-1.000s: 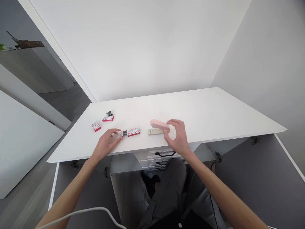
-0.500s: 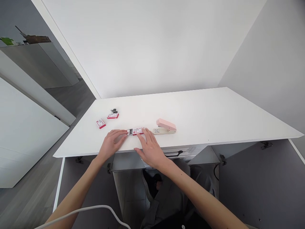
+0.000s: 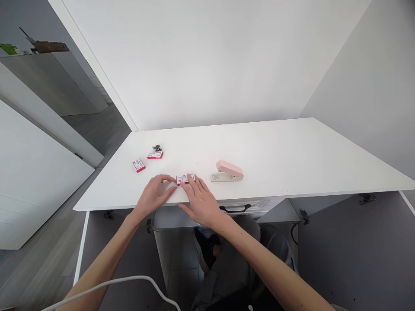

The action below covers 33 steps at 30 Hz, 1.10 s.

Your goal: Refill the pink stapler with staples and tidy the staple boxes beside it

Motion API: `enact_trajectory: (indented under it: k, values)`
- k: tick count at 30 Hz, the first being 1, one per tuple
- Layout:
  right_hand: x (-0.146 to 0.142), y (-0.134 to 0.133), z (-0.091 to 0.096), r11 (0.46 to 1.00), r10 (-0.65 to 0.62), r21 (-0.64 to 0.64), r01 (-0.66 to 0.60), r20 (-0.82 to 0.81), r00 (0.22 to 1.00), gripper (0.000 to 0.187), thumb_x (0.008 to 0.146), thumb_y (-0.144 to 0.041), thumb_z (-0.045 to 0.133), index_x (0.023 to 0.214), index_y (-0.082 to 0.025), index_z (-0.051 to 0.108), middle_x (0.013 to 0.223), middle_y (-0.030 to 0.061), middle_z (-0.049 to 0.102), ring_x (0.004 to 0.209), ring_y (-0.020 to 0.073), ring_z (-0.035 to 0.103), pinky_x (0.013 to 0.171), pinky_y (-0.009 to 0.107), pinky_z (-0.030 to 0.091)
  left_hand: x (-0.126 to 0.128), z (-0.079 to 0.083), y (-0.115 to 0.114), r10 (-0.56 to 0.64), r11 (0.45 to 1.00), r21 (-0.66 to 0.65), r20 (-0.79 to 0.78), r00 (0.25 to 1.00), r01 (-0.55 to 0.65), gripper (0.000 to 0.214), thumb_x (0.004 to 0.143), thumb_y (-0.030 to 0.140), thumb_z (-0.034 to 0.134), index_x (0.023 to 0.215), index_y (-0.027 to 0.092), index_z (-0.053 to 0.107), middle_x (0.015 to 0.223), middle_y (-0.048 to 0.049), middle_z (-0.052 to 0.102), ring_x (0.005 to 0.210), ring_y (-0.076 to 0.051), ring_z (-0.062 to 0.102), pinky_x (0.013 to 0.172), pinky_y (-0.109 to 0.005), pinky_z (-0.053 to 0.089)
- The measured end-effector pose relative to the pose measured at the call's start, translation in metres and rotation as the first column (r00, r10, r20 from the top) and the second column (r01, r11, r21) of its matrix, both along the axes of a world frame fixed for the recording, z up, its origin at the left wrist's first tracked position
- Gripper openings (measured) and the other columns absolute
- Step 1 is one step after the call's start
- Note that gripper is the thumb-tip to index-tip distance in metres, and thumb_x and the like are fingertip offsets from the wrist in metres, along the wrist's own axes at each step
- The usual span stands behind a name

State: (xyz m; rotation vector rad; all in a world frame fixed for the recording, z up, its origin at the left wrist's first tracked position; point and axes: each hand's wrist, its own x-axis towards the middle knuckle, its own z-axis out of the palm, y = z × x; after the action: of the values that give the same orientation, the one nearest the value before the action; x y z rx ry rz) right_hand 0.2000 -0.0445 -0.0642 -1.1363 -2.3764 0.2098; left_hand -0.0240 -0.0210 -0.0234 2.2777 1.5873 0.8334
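Note:
A small red-and-white staple box [image 3: 185, 178] lies near the front edge of the white tabletop, its sleeve now covering the inner tray. My left hand [image 3: 156, 193] has its thumb and fingertips at the box's left end. My right hand [image 3: 201, 199] grips the box from the right, fingers over its top and right side, hiding part of it. Just right of that hand stands a pink and cream stapler [image 3: 228, 171], its upper arm raised. Two more small red-and-white boxes, one at the left [image 3: 138, 165] and another behind it [image 3: 155, 155], rest on the table.
A black clip [image 3: 157, 148] sits by the rear box. Below the tabletop [image 3: 275, 151] are a drawer with a black handle [image 3: 236, 209] and open cabinet doors [image 3: 350, 242]. A white cable [image 3: 129, 278] crosses the lower left. A wall stands behind the table.
The staple box's tray, which stuck out at the left with grey contents showing, has been pushed into the sleeve. My hands have come closer together. The view has shifted slightly.

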Motion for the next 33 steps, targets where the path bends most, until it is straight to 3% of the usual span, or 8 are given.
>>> enact_trajectory:
  k: [7, 13, 15, 18, 22, 27, 30, 33]
  values:
    - [0.000, -0.002, 0.000, 1.000, 0.020, 0.025, -0.019, -0.023, 1.000, 0.085, 0.099, -0.044, 0.069, 0.168, -0.014, 0.030, 0.177, 0.0227, 0.018, 0.165, 0.0439, 0.011, 0.129, 0.065, 0.027, 0.002, 0.003, 0.000, -0.041, 0.997, -0.058, 0.033, 0.999, 0.043, 0.037, 0.099, 0.056, 0.061, 0.121, 0.026, 0.060, 0.125, -0.0057, 0.071, 0.119, -0.025, 0.065, 0.110, -0.044, 0.048]
    - [0.012, -0.006, 0.005, 0.996, 0.088, 0.016, -0.087, -0.109, 0.990, 0.070, 0.101, -0.030, 0.063, 0.164, -0.016, 0.036, 0.177, 0.0212, 0.022, 0.166, 0.0384, 0.014, 0.128, 0.062, 0.033, 0.010, 0.002, 0.010, 0.009, 0.993, -0.115, -0.036, 0.999, -0.013, 0.060, 0.096, 0.063, 0.060, 0.142, 0.024, 0.056, 0.107, -0.0058, 0.068, 0.095, -0.023, 0.062, 0.089, -0.041, 0.053]
    - [0.024, -0.011, 0.011, 0.991, 0.134, 0.021, -0.132, -0.192, 0.972, 0.060, 0.104, -0.026, 0.056, 0.161, -0.019, 0.038, 0.175, 0.0189, 0.029, 0.165, 0.0326, 0.021, 0.126, 0.057, 0.039, 0.016, 0.003, 0.013, 0.028, 0.994, -0.100, -0.068, 0.997, -0.035, 0.054, 0.096, 0.064, 0.058, 0.131, 0.024, 0.066, 0.101, -0.0060, 0.067, 0.089, -0.023, 0.061, 0.084, -0.039, 0.052]
    - [0.048, -0.019, 0.021, 0.979, 0.203, 0.085, -0.185, -0.361, 0.910, 0.043, 0.106, -0.019, 0.046, 0.149, -0.024, 0.052, 0.159, 0.0138, 0.053, 0.151, 0.0239, 0.048, 0.119, 0.047, 0.049, 0.020, 0.004, 0.016, 0.126, 0.990, -0.063, -0.053, 0.991, -0.130, 0.054, 0.094, 0.067, 0.059, 0.120, 0.022, 0.071, 0.098, -0.0071, 0.067, 0.088, -0.024, 0.062, 0.079, -0.038, 0.051]
    - [0.086, -0.016, 0.028, 0.989, 0.063, 0.147, 0.028, -0.582, 0.811, 0.032, 0.105, -0.016, 0.044, 0.130, -0.025, 0.062, 0.127, 0.0123, 0.069, 0.129, 0.0247, 0.064, 0.109, 0.048, 0.055, 0.010, 0.009, 0.025, 0.285, 0.954, -0.067, -0.092, 0.954, -0.292, 0.058, 0.091, 0.068, 0.061, 0.120, 0.019, 0.070, 0.100, -0.0082, 0.070, 0.089, -0.025, 0.065, 0.075, -0.037, 0.050]
    - [0.140, 0.007, 0.021, 0.937, -0.222, 0.074, 0.343, -0.632, 0.742, 0.027, 0.103, -0.029, 0.053, 0.128, -0.024, 0.061, 0.131, 0.0162, 0.063, 0.129, 0.0307, 0.059, 0.103, 0.054, 0.055, -0.013, 0.015, 0.037, 0.449, 0.883, -0.063, -0.169, 0.877, -0.465, 0.059, 0.089, 0.069, 0.060, 0.121, 0.020, 0.068, 0.100, -0.0080, 0.074, 0.095, -0.028, 0.069, 0.074, -0.037, 0.050]
    - [0.168, 0.020, 0.012, 0.955, -0.269, -0.044, 0.294, -0.548, 0.792, 0.041, 0.101, -0.041, 0.061, 0.139, -0.026, 0.057, 0.144, 0.0159, 0.058, 0.137, 0.0318, 0.053, 0.101, 0.052, 0.056, -0.018, 0.015, 0.039, 0.504, 0.851, -0.059, -0.189, 0.843, -0.522, 0.060, 0.089, 0.070, 0.058, 0.122, 0.021, 0.067, 0.100, -0.0082, 0.075, 0.098, -0.030, 0.070, 0.077, -0.038, 0.050]
    - [0.184, 0.029, 0.006, 0.969, -0.241, -0.171, 0.178, -0.496, 0.834, 0.050, 0.100, -0.049, 0.063, 0.146, -0.028, 0.054, 0.150, 0.0142, 0.057, 0.129, 0.0288, 0.060, 0.091, 0.044, 0.060, -0.016, 0.016, 0.038, 0.500, 0.851, -0.078, -0.185, 0.846, -0.520, 0.064, 0.088, 0.070, 0.059, 0.131, 0.022, 0.063, 0.102, -0.0075, 0.075, 0.100, -0.031, 0.071, 0.080, -0.039, 0.051]
